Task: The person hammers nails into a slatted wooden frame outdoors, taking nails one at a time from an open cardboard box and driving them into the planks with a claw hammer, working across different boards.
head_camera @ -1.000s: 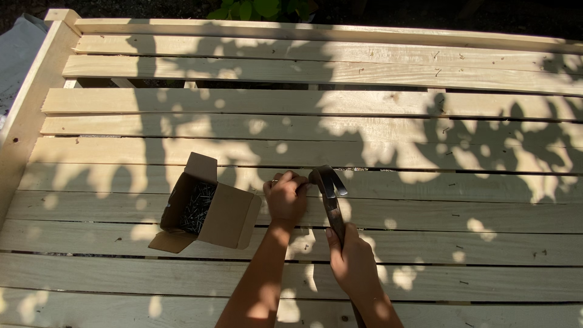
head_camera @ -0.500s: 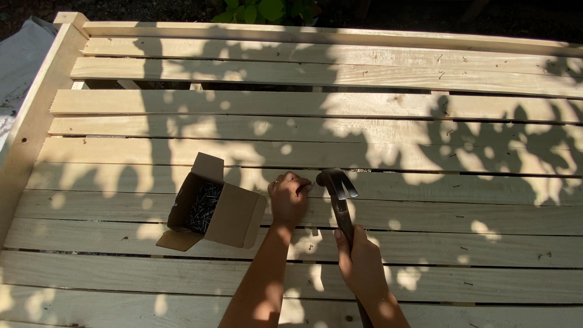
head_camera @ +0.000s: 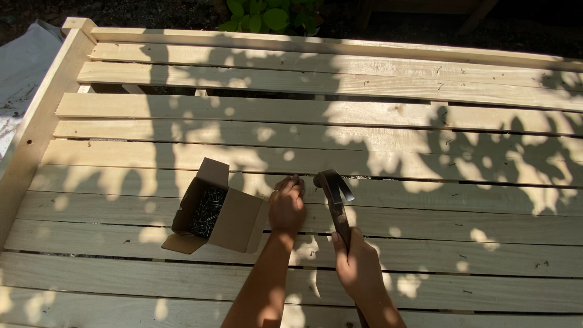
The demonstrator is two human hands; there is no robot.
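My hammer (head_camera: 334,193) has a dark, near-black head and handle. Left of the hammer, the cardboard box (head_camera: 226,214) is plain brown and holds dark grey nails (head_camera: 206,211). The slatted planks (head_camera: 388,115) beyond the hammer are pale yellow wood dappled with leaf shadows.

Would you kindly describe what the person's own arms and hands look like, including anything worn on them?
Both forearms are bare, with no sleeves in view and no gloves. The left hand wears a thin ring on one finger. The right hand shows no ring, watch or band that I can make out. Leaf shadows and patches of sunlight fall across both arms.
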